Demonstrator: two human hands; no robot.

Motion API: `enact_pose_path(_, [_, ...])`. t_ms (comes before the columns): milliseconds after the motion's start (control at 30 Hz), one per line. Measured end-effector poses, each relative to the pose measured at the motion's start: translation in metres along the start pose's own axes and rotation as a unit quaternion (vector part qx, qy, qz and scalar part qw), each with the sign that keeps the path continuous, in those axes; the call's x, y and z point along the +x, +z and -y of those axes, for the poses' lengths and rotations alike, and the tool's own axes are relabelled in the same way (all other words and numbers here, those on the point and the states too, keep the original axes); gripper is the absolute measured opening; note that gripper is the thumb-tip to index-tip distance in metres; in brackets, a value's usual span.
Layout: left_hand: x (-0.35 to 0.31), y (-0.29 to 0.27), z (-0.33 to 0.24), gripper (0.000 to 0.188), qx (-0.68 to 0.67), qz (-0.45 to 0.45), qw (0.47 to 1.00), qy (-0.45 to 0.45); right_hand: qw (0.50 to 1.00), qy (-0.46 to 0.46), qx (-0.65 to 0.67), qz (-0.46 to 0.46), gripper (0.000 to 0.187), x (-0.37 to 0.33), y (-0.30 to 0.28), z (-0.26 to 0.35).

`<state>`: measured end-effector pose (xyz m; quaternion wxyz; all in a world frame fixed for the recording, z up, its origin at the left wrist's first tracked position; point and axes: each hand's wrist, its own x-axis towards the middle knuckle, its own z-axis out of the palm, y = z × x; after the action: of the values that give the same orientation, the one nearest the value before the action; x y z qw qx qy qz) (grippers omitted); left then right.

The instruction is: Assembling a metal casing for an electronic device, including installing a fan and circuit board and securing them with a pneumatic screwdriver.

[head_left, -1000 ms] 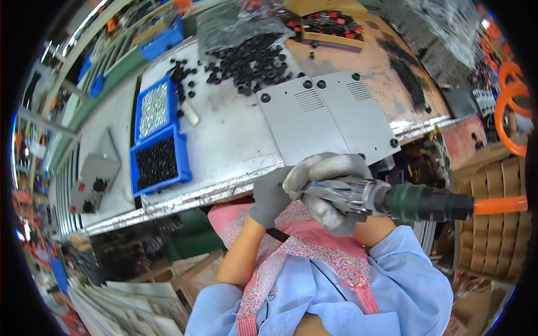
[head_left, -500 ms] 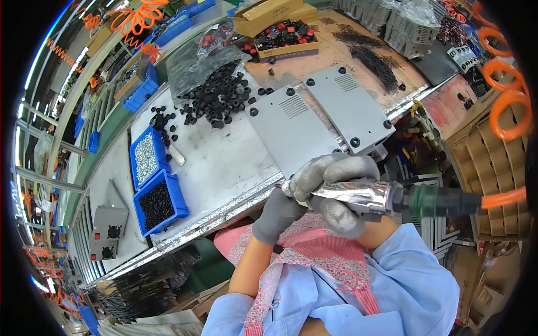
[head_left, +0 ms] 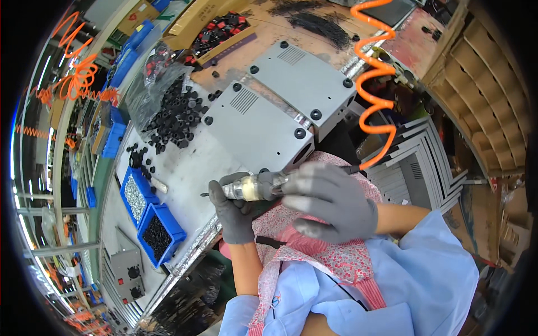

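My left hand [head_left: 232,215], in a grey glove, is closed around the front of an air screwdriver [head_left: 252,189]. The tool lies almost level, its thin bit pointing left, above the table's front edge. My right hand [head_left: 336,204], also gloved, has its fingers stretched apart beside the tool's rear end, partly covering it. Just beyond the tool lies a grey metal casing [head_left: 252,131] with black rubber feet at its corners; the screwdriver hides part of its near edge. A second grey casing [head_left: 305,81] with the same feet lies behind it.
Loose black rubber feet [head_left: 176,115] are heaped at left of the casings. Blue bins hold silver screws [head_left: 134,197] and black screws [head_left: 156,238]. An orange coiled hose [head_left: 374,84] hangs at right. Farther back stands a carton of red-and-black parts [head_left: 221,36]; grey frames [head_left: 417,162] are stacked at right.
The screwdriver has moved left, its body now in my left hand. My right hand has loosened from its grip around the tool and spread its fingers. The view has shifted too.
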<state>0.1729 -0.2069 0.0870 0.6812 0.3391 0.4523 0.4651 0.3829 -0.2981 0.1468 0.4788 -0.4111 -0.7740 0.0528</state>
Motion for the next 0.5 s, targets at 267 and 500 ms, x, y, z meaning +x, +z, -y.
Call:
enact_pose_path(267, [-0.011,0.047,-0.026,0.059,0.241,0.28,0.929,0.02,0.887,0.346,0.241,0.19,0.074,-0.052,0.017,-0.033])
enact_pose_path(500, [0.058,-0.011,-0.031,0.034,-0.304,0.114,0.946,0.007,0.863,0.479,0.129,-0.098,0.072,-0.107,-0.008,-0.042])
